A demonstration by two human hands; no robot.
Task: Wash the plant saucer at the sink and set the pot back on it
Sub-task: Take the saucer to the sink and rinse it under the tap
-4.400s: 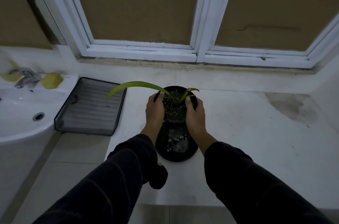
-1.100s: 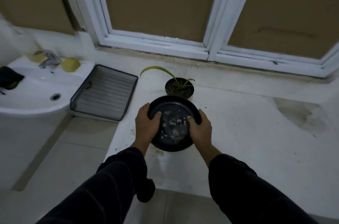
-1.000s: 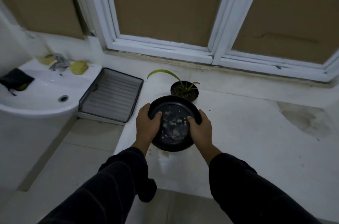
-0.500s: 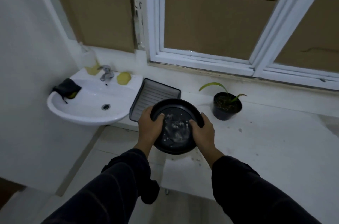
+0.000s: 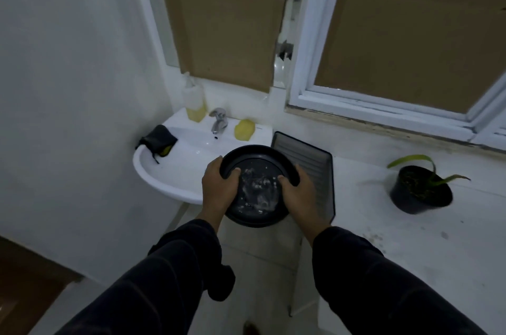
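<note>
I hold a round black plant saucer [image 5: 257, 167] in the air at the near right rim of the white sink [image 5: 175, 173]. White residue spots its inside. My left hand [image 5: 219, 189] grips its left rim, thumb inside. My right hand [image 5: 299, 193] grips the right rim the same way. The black pot [image 5: 419, 195] with a thin green plant stands on the white counter [image 5: 410, 247] far to the right, apart from the saucer.
A chrome tap [image 5: 219, 122] stands at the sink's back, with a soap bottle [image 5: 195, 104], a yellow sponge [image 5: 244, 129] and a dark cloth [image 5: 159, 140] around it. A dark ribbed tray [image 5: 315, 159] lies between sink and counter. A cardboard-covered window runs behind.
I set the pot on the counter, picked up the saucer with both hands and carried it left. The sink has come close in front, and the pot now lies far right.
</note>
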